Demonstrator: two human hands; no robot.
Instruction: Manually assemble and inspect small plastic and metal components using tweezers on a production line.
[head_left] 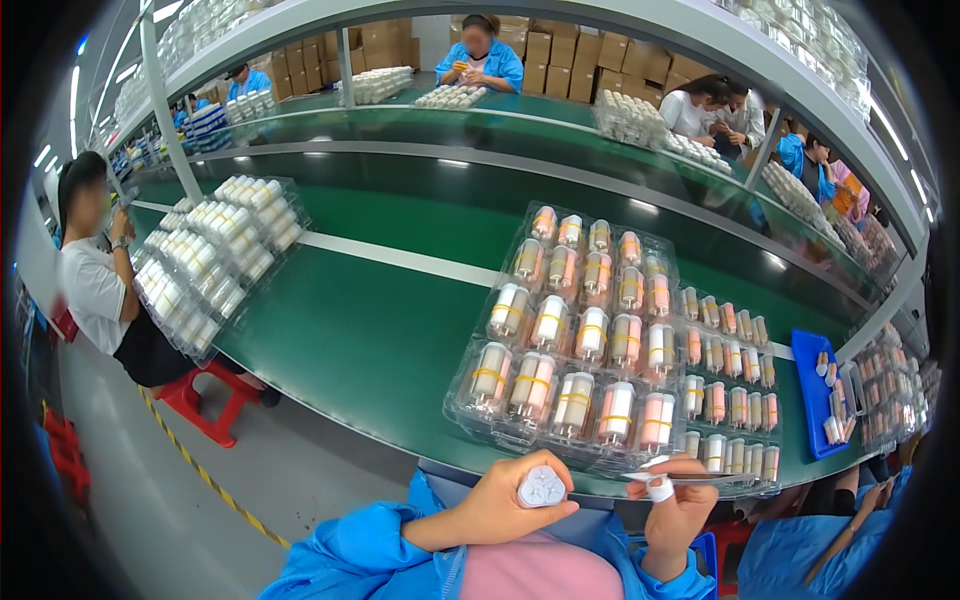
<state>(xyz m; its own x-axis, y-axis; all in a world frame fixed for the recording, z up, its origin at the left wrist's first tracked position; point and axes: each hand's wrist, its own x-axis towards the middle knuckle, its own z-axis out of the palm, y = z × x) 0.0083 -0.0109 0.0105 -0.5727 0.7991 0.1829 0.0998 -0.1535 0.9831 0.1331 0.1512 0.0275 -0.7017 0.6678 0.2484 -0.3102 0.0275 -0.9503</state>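
My left hand is wrapped round a bundle of white tubes, its three-part round end facing up. To the right, my right hand pinches a short white cylinder between its fingers. A thin, pale, blade-like strip also shows at those fingers; its kind is unclear. Just beyond both hands stands a stack of clear plastic trays. Its top tray carries rows of upright bundles of white, pink and beige tubes, each with a yellow band around it.
More banded tubes stand in trays right of the stack. Farther right, a blue tray holds loose tubes. White tubes in clear trays fill the green table's left end. A co-worker sits there by a red stool; another person's blue sleeve is at right.
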